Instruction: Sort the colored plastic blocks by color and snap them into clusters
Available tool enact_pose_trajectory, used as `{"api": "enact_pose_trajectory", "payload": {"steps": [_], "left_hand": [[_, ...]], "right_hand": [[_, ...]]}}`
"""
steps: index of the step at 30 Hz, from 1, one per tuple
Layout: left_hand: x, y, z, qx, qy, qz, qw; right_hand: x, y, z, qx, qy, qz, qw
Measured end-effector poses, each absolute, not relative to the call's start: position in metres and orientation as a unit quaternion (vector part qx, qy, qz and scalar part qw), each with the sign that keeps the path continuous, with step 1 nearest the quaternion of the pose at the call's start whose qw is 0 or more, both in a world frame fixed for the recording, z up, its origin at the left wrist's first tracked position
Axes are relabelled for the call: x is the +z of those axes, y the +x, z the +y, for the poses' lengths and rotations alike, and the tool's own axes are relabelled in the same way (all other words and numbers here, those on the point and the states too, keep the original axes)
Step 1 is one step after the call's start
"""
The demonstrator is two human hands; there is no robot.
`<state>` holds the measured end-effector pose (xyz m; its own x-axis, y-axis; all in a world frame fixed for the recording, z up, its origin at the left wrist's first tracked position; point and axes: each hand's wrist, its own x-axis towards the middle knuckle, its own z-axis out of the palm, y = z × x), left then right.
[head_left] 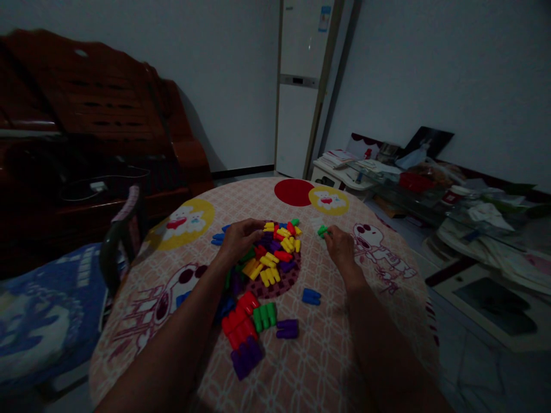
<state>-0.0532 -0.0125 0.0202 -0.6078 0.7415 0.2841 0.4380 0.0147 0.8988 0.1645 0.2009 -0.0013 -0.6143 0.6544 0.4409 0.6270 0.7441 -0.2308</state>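
Note:
My right hand (340,248) is closed in a pinch on a small green plastic toy block (322,231), just above the right part of the round table (331,367). My left hand (241,237) reaches over the left side of a mixed pile, thumb and fingers apart. Its fingertips are beside a yellow block (269,227); contact is unclear. The pile holds yellow blocks (270,276), red blocks (283,256), purple and green ones. Blue blocks (218,236) lie left of that hand. Nearer me, joined red blocks (239,326) touch a green block (264,316) and a purple block (247,357).
A single blue block (310,296) and a purple block (287,328) lie apart, right of the pile. A chair with a blue cushion (51,310) stands at the left, before a wooden bench (103,109). A cluttered glass-topped cabinet (387,183) is at the right.

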Motion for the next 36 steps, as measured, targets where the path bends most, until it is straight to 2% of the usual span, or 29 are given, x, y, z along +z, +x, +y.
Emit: {"api": "enact_pose_trajectory", "payload": {"steps": [5, 11, 16, 20, 24, 28, 30, 33, 36], "left_hand": [[0.02, -0.053, -0.014, 0.553, 0.425, 0.704, 0.131], [0.031, -0.052, -0.012, 0.5, 0.454, 0.733, 0.081], [0.049, -0.039, 0.027, 0.34, 0.541, 0.768, 0.04], [0.048, -0.019, 0.078, 0.183, 0.585, 0.789, 0.034], [0.041, -0.014, 0.109, 0.137, 0.542, 0.827, 0.068], [0.044, -0.022, 0.105, 0.193, 0.523, 0.828, 0.059], [0.048, -0.023, 0.091, 0.334, 0.523, 0.778, 0.098], [0.049, -0.014, 0.061, 0.555, 0.497, 0.631, 0.216], [0.042, -0.002, 0.034, 0.604, 0.458, 0.6, 0.254]], "right_hand": [[-0.005, 0.163, 0.202, 0.02, -0.353, -0.903, 0.243], [-0.007, 0.164, 0.203, 0.065, -0.354, -0.881, 0.307], [-0.006, 0.165, 0.204, 0.104, -0.373, -0.841, 0.379], [-0.005, 0.166, 0.2, 0.111, -0.376, -0.832, 0.392], [-0.004, 0.167, 0.199, 0.118, -0.385, -0.828, 0.391], [-0.003, 0.167, 0.198, 0.126, -0.385, -0.82, 0.404], [-0.003, 0.164, 0.194, 0.129, -0.372, -0.822, 0.412], [-0.004, 0.156, 0.181, 0.145, -0.327, -0.838, 0.412], [-0.004, 0.145, 0.161, 0.164, -0.246, -0.858, 0.421]]}}
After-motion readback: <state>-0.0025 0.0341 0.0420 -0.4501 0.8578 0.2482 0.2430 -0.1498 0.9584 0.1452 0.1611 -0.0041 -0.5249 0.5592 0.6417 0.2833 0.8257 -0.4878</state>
